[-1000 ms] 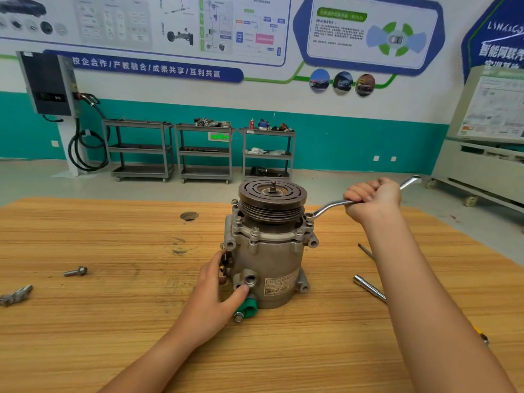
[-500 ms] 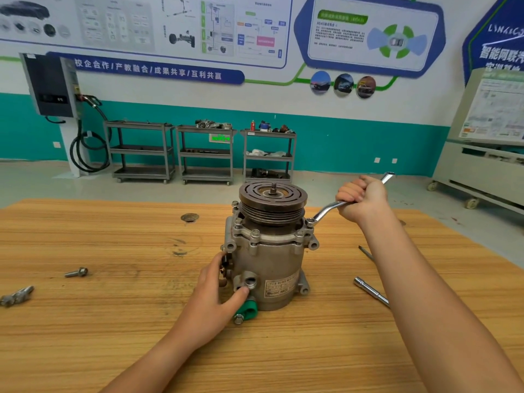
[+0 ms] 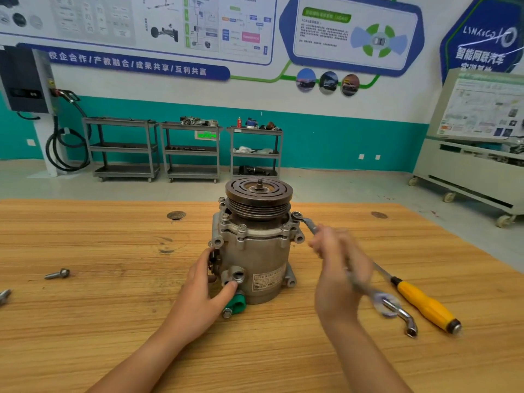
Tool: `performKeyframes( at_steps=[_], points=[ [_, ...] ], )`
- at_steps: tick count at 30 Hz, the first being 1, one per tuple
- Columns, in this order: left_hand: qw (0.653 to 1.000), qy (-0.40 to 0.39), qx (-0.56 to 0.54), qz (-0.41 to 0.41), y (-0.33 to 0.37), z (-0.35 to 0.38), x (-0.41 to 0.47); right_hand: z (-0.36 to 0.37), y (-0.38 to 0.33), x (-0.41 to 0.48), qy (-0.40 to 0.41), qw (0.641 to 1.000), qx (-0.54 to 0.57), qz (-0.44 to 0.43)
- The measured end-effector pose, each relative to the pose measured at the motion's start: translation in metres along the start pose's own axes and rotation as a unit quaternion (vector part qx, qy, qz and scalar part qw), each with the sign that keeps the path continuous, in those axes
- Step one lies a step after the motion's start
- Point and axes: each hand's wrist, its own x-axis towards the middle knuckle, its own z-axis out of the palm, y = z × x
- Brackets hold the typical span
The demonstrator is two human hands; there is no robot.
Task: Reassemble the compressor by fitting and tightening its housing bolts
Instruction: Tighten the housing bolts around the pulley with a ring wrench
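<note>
On the surface (image 3: 85,336) | left hand (image 3: 198,290) braces compressor (image 3: 255,251), fingers flat | right hand (image 3: 340,268) grips wrench (image 3: 399,311) | seat it squarely on bolt (image 3: 296,214), pull level.

Left hand (image 3: 202,290) splayed, right hand (image 3: 338,268) curled (blurred)

Wooden table (image 3: 113,321): compressor (image 3: 255,259), screwdriver (image 3: 425,304), loose bolt (image 3: 57,274).

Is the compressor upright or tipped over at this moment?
Upright. The compressor stands on the table with its pulley on top; the left hand rests against its lower side.
</note>
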Motion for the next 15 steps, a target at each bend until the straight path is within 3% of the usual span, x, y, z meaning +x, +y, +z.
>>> performKeyframes(
  at_steps=[2, 5, 7, 9, 11, 13, 15],
  points=[
    [1.000, -0.001, -0.012, -0.001, 0.003, -0.001, -0.001, 0.011, 0.005, -0.010, -0.127, 0.968, -0.133, -0.171],
    [0.999, -0.005, -0.033, 0.012, 0.007, -0.002, -0.004, 0.027, 0.019, -0.022, -0.248, 0.890, -0.255, -0.285],
    [0.999, -0.009, -0.029, 0.018, 0.007, -0.003, -0.004, 0.035, 0.023, -0.025, -0.248, 0.875, -0.272, -0.316],
    [1.000, -0.004, -0.019, 0.024, 0.005, -0.002, -0.003, 0.041, 0.018, -0.016, -0.206, 0.899, -0.214, -0.321],
    [1.000, 0.001, -0.007, 0.012, 0.004, -0.002, -0.002, 0.043, 0.003, 0.003, -0.151, 0.941, -0.129, -0.276],
    [1.000, -0.003, -0.006, -0.002, 0.002, -0.001, -0.001, 0.040, -0.014, 0.025, -0.065, 0.994, 0.019, -0.081],
    [1.000, -0.009, -0.001, -0.008, 0.000, -0.002, 0.000, 0.030, -0.019, 0.050, 0.061, 0.975, 0.192, 0.098]
  ],
)
